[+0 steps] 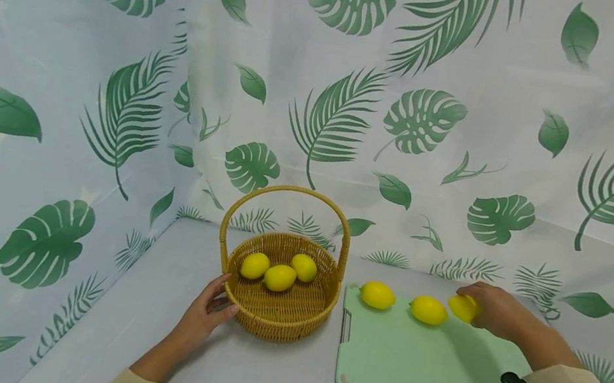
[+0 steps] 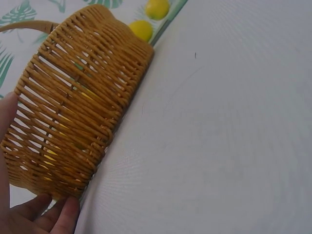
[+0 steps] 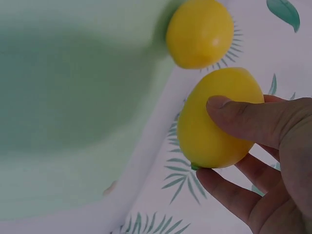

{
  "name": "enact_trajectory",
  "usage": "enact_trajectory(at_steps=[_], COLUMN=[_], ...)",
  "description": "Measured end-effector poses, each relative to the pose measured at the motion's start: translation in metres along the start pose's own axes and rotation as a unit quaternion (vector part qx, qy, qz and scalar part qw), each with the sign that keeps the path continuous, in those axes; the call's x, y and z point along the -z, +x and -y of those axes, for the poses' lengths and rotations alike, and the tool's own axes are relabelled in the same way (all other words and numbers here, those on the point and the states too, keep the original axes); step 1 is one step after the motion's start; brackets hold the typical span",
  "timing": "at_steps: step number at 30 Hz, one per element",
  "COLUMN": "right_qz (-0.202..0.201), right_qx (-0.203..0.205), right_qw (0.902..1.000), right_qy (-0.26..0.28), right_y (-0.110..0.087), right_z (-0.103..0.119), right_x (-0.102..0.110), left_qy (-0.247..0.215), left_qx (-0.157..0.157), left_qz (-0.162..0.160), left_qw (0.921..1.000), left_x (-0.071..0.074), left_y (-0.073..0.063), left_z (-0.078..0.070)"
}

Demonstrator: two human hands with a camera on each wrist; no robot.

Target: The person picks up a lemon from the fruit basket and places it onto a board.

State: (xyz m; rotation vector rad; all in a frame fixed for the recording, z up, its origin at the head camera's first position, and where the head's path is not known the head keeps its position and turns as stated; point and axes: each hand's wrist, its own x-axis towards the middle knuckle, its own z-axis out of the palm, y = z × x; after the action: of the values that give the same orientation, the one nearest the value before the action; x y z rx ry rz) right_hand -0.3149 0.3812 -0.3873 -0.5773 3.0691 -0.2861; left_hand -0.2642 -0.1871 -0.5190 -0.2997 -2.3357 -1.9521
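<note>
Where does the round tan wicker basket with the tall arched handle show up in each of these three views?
Head: the basket sits just left of centre, below the middle, with the left hand touching its near left side.
Left wrist: it fills much of the left side, tilted in the picture.
Right wrist: not in it.
Shared landmark: the white backdrop with green leaf prints, partly visible in all three.

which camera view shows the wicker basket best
The head view. It shows the wicker basket, whole handle and three lemons inside included, with the left hand at its side. The left wrist view shows the woven wall up close, but crops off most of the handle. The right wrist view shows none of it.
</note>
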Motion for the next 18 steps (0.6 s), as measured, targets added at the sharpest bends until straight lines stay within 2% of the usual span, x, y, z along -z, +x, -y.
enact_trajectory(at_steps=[5,11,15,18], right_qz=[0.007,0.024,0.032,0.05], right_qx=[-0.007,0.007,-0.007,-0.032], right_qw=[0.9999,0.9997,0.9994,0.9982], right_qy=[0.001,-0.003,-0.003,0.002], right_y=[-0.004,-0.006,-0.007,-0.008], right_z=[-0.007,-0.016,-0.024,-0.031], right_x=[-0.005,-0.011,-0.014,-0.018], left_qy=[-0.008,-0.005,0.0,-0.003], left_qx=[0.0,0.004,0.008,0.009], left_qz=[0.0,-0.004,-0.004,-0.004], left_qw=[1.0,1.0,1.0,0.9999], left_x=[0.001,0.001,0.0,0.0], left_y=[-0.001,-0.002,-0.001,-0.003], left_z=[0.001,0.0,-0.003,-0.01])
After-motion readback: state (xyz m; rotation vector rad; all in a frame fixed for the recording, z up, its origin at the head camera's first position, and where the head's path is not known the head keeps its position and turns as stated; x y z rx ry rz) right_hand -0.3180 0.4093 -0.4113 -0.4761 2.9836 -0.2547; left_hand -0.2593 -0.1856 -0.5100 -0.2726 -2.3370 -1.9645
